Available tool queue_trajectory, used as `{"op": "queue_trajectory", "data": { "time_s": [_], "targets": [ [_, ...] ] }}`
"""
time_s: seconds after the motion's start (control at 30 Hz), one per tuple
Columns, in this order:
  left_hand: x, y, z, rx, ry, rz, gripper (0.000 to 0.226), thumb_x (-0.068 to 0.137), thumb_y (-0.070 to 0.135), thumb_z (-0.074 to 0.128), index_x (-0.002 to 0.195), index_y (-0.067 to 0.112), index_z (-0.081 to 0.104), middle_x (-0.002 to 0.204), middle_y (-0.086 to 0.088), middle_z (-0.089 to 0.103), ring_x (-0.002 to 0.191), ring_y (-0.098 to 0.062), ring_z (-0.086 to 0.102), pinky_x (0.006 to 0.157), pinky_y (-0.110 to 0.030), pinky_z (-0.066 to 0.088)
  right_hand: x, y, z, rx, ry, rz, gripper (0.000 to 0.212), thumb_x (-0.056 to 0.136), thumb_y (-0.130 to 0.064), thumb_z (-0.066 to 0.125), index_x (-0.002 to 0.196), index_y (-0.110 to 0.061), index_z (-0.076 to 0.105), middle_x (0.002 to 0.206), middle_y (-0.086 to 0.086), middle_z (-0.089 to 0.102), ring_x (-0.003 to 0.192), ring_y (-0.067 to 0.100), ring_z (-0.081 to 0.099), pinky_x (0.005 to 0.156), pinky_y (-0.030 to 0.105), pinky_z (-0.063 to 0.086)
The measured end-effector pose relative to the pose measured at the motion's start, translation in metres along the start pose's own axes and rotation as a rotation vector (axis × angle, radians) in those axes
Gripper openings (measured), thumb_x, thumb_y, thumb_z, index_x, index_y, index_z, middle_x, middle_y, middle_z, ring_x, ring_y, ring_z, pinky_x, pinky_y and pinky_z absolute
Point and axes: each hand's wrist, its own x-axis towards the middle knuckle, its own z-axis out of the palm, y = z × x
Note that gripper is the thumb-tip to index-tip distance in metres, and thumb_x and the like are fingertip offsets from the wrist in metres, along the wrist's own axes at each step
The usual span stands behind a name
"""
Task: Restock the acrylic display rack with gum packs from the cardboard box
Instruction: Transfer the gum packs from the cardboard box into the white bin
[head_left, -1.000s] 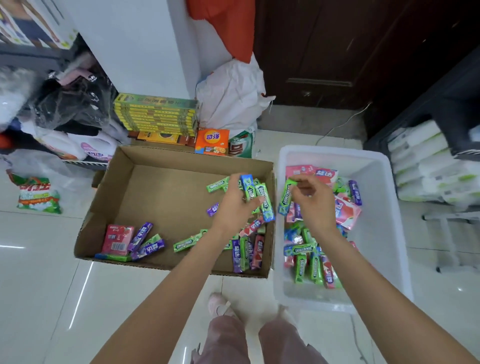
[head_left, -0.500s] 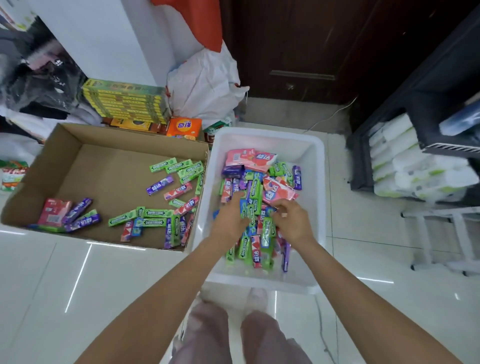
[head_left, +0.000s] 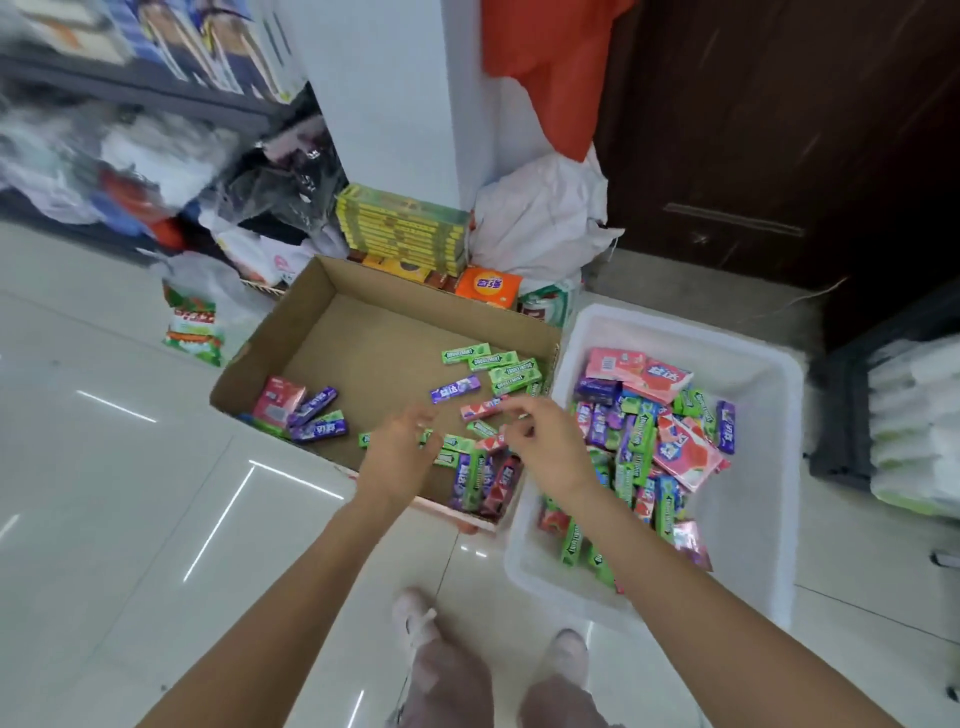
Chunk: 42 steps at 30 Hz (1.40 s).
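Head view: both hands (head_left: 400, 457) over cardboard box (head_left: 291, 332).

A cardboard box (head_left: 363, 332) sits on the floor (head_left: 104, 493) left of a plastic bin (head_left: 758, 467), their sides touching. Gum packs (head_left: 491, 361) lie in both (most in the bin). Stacked cartons (head_left: 400, 228) and a bag (head_left: 540, 218) stand behind the box.

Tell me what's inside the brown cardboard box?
The cardboard box holds loose gum packs, green, purple and red, plus a pink pack. The hands hover over some packs, hiding what lies beneath.
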Motion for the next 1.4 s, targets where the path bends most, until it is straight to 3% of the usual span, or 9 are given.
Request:
{"op": "queue_trajectory", "data": {
  "time_s": [0.07, 0.17, 0.3, 0.43, 0.57, 0.8, 0.93, 1.1, 1.4],
  "targets": [
    [0.013, -0.028, -0.017, 0.038, -0.032, -0.036, 0.028, 0.089, 0.012, 0.059, 0.117, 0.010, 0.059, 0.116, -0.008, 0.061, 0.107, -0.025, 0.057, 0.093, -0.033, 0.043, 0.017, -0.014, 0.029, -0.065, -0.047, -0.024, 0.030, 0.088, -0.008, 0.060, 0.117, -0.015, 0.062, 0.114, 0.003, 0.060, 0.099, 0.013, 0.059, 0.084, 0.018, 0.040],
    [0.037, -0.061, -0.038, 0.093, -0.063, -0.084, 0.038, 0.088, 0.009, 0.057, 0.125, 0.009, 0.054, 0.122, -0.014, 0.054, 0.109, -0.031, 0.053, 0.093, -0.036, 0.041, 0.040, -0.021, 0.074, -0.193, -0.108, -0.043, 0.043, 0.086, -0.014, 0.063, 0.128, -0.016, 0.054, 0.127, 0.005, 0.056, 0.117, 0.021, 0.053, 0.094, 0.027, 0.040],
    [0.070, -0.100, -0.064, 0.228, -0.089, -0.149, 0.049, 0.087, 0.015, 0.059, 0.133, 0.009, 0.044, 0.131, -0.016, 0.043, 0.120, -0.033, 0.044, 0.098, -0.041, 0.039, 0.060, -0.022, 0.121, -0.354, -0.232, 0.002, 0.067, 0.087, -0.022, 0.064, 0.145, -0.025, 0.032, 0.146, 0.004, 0.037, 0.134, 0.024, 0.032, 0.109, 0.037, 0.031],
    [0.094, -0.130, -0.076, 0.420, -0.222, -0.171, 0.064, 0.086, 0.032, 0.064, 0.139, 0.013, 0.034, 0.145, -0.013, 0.029, 0.134, -0.032, 0.029, 0.105, -0.046, 0.036, 0.071, -0.016, 0.154, -0.523, -0.354, -0.019, 0.081, 0.087, -0.022, 0.065, 0.150, -0.030, 0.013, 0.158, 0.001, 0.010, 0.145, 0.022, 0.010, 0.115, 0.032, 0.014],
    [0.110, -0.148, -0.075, 0.561, -0.398, -0.095, 0.081, 0.084, 0.039, 0.065, 0.148, 0.021, 0.018, 0.157, -0.005, 0.006, 0.144, -0.030, 0.002, 0.113, -0.046, 0.020, 0.081, -0.006, 0.166, -0.627, -0.380, -0.020, 0.073, 0.091, -0.029, 0.058, 0.149, -0.036, 0.015, 0.159, -0.003, -0.004, 0.146, 0.018, -0.002, 0.116, 0.032, 0.013],
    [0.122, -0.150, -0.071, 0.457, -0.503, 0.152, 0.075, 0.089, 0.026, 0.062, 0.149, 0.024, 0.017, 0.157, 0.002, 0.010, 0.146, -0.025, 0.001, 0.116, -0.036, 0.012, 0.103, -0.014, 0.161, -0.678, -0.251, 0.041, 0.061, 0.096, -0.033, 0.049, 0.149, -0.031, 0.019, 0.159, -0.002, -0.003, 0.146, 0.018, -0.001, 0.116, 0.036, 0.021],
    [0.117, -0.145, -0.095, 0.292, -0.259, 0.202, 0.066, 0.088, 0.023, 0.063, 0.145, 0.023, 0.029, 0.155, 0.001, 0.020, 0.143, -0.018, 0.017, 0.112, -0.029, 0.026, 0.112, -0.037, 0.172, -0.609, -0.262, -0.055, 0.069, 0.092, -0.032, 0.057, 0.149, -0.026, 0.019, 0.158, -0.002, 0.006, 0.146, 0.021, 0.006, 0.117, 0.037, 0.018],
    [0.102, -0.174, -0.137, 0.325, 0.126, 0.125, 0.076, 0.084, 0.021, 0.068, 0.147, 0.021, 0.026, 0.155, -0.003, 0.024, 0.143, -0.024, 0.018, 0.113, -0.040, 0.023, 0.126, -0.069, 0.199, -0.592, -0.399, -0.187, 0.079, 0.087, -0.032, 0.063, 0.150, -0.026, 0.017, 0.158, 0.001, 0.008, 0.144, 0.023, 0.011, 0.115, 0.034, 0.018],
    [0.094, -0.202, -0.144, 0.103, 0.008, 0.022, 0.083, 0.087, 0.002, 0.056, 0.149, 0.032, 0.010, 0.136, -0.009, 0.045, 0.120, -0.026, 0.047, 0.093, -0.038, 0.045, 0.142, -0.080, 0.232, -0.866, -0.589, -0.374, 0.072, 0.093, -0.025, 0.055, 0.146, -0.045, 0.011, 0.158, -0.006, -0.010, 0.146, 0.019, -0.004, 0.116, 0.045, 0.020]
  ]
}}
